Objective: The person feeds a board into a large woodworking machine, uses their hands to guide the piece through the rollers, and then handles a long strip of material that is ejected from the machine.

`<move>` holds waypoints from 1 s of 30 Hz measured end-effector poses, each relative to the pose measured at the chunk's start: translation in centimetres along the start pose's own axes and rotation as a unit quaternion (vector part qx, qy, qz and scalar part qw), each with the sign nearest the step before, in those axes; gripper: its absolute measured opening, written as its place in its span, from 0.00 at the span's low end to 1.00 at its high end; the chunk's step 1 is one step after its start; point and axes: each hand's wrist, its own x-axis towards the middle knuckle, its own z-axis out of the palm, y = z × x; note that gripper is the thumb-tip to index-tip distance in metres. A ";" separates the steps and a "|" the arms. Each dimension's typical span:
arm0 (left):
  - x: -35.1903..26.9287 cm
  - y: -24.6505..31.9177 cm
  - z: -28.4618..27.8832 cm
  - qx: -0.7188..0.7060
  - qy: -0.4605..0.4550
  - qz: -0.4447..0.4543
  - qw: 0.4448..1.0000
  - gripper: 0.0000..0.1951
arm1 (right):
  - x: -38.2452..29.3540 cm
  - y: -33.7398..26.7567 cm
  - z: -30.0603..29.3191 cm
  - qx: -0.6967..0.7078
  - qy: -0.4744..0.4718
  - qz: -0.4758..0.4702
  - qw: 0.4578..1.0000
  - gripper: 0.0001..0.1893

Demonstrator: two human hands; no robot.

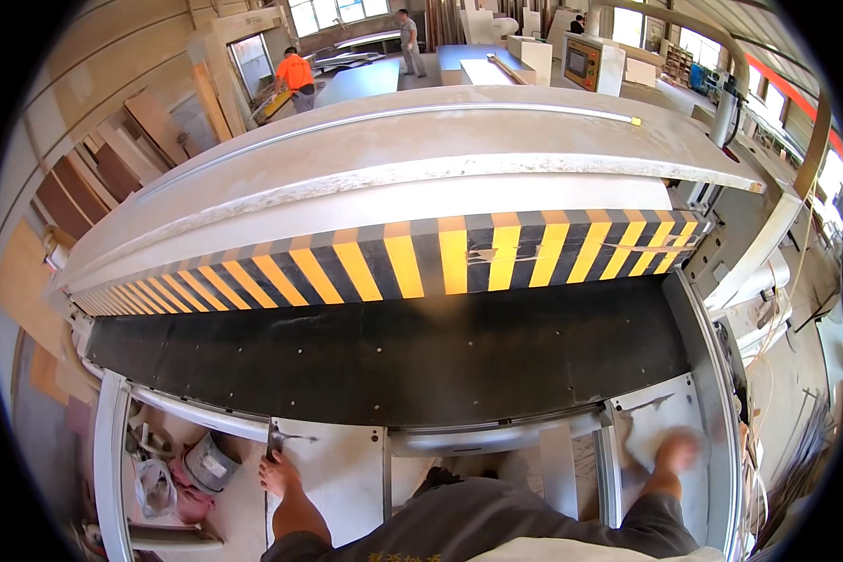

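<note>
At the left side edge of a pale metal support plate (pixel 337 478) is my left hand (pixel 279 474), its fingers curled. A small dark object or mark (pixel 276 440) lies by its fingertips; I cannot tell whether the hand grips it or the edge. My right hand (pixel 676 452), blurred, is over the right metal support plate (pixel 636 428), and its fingers cannot be made out. Before me stretches the black bed (pixel 421 358) of a large panel-working machine. Behind it runs a beam with yellow and black stripes (pixel 453 254).
Below left, a grey bucket (pixel 212 464) and a plastic bag (pixel 156 489) stand on the floor. Two people, one in an orange shirt (pixel 295 72) and one in grey (pixel 408 38), are beyond the machine. A control cabinet (pixel 582 64) stands at the back right. Boards (pixel 77 183) lean along the left wall.
</note>
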 end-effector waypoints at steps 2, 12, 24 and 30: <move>-0.3 0.4 -0.3 0.003 -0.001 0.000 1.000 0.30 | 0.0 0.3 -0.1 0.003 0.003 -0.004 1.000 0.34; 0.0 -0.3 0.2 0.007 0.004 0.003 1.000 0.31 | 0.6 0.5 1.0 -0.010 0.007 -0.014 1.000 0.34; 0.6 -0.6 1.2 -0.007 0.027 0.009 1.000 0.29 | 1.5 0.8 2.4 -0.015 0.033 -0.008 0.999 0.35; 0.4 -0.6 1.0 -0.011 0.024 0.007 1.000 0.29 | 1.4 0.8 2.4 -0.018 0.039 -0.009 0.999 0.34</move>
